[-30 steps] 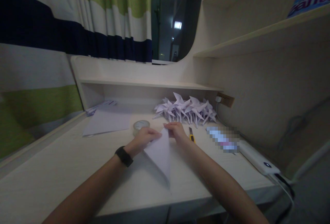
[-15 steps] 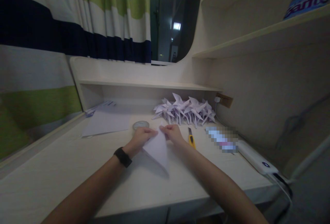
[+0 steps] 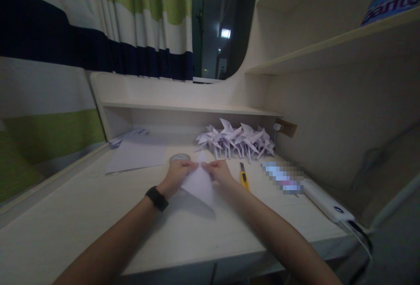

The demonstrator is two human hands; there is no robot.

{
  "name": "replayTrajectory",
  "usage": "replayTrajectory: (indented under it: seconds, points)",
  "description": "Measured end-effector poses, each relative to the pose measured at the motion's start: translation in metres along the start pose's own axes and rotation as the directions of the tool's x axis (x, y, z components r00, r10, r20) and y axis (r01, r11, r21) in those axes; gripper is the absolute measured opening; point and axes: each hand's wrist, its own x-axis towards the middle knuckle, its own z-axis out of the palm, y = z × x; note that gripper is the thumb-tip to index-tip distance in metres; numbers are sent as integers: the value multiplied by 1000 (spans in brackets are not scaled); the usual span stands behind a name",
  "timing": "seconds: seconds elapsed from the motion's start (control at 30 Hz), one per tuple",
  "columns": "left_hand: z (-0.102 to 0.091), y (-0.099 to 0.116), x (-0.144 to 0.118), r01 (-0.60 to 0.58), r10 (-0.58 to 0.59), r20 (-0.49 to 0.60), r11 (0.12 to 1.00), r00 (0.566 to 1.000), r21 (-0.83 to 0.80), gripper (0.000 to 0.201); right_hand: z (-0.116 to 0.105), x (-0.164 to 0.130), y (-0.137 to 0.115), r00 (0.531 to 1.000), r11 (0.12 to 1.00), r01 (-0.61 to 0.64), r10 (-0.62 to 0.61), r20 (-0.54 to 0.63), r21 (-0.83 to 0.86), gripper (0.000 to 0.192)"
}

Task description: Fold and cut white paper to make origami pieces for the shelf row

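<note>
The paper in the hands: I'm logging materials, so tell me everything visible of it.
The paper is plain white and thin-looking, roughly triangular in outline and apparently folded; how many layers is unclear. Its narrow tip points toward the back of the pale desk. Just below that tip, the left hand and right hand pinch it from either side. Whether its lower edge touches the desk can't be told.

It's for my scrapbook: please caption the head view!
A left hand and right hand hold pointed white paper before white paper pinwheels.
</note>
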Motion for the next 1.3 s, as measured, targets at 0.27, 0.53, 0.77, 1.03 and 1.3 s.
replayTrajectory:
  seconds: [0.27, 0.53, 0.77, 1.03, 1.3]
  points:
    - [-1, -1, 2, 0, 1, -33, 1000, 999, 29, 31, -1, 5, 12, 1000, 1000, -18, 18, 14, 10, 43]
    - [-5, -8, 8, -14, 18, -125, 999, 992, 28, 27, -1, 5, 12, 1000, 999, -27, 27, 2, -25, 40]
    - [-8, -10, 11, -32, 38, -180, 999, 983, 38, 32, 0, 6, 15, 999, 999, -34, 35, 18, -4, 43]
    - [-14, -9, 15, -23, 12, -106, 994, 994, -106, 29, -3, 8, 17, 998, 999, -39, 37, 52, 29, 45]
    - [-15, -12, 15, 68, -63, 34, 983, 997, -172, 32, 10, -5, 18, 985, 997, -75, 70, 159, 30, 37]
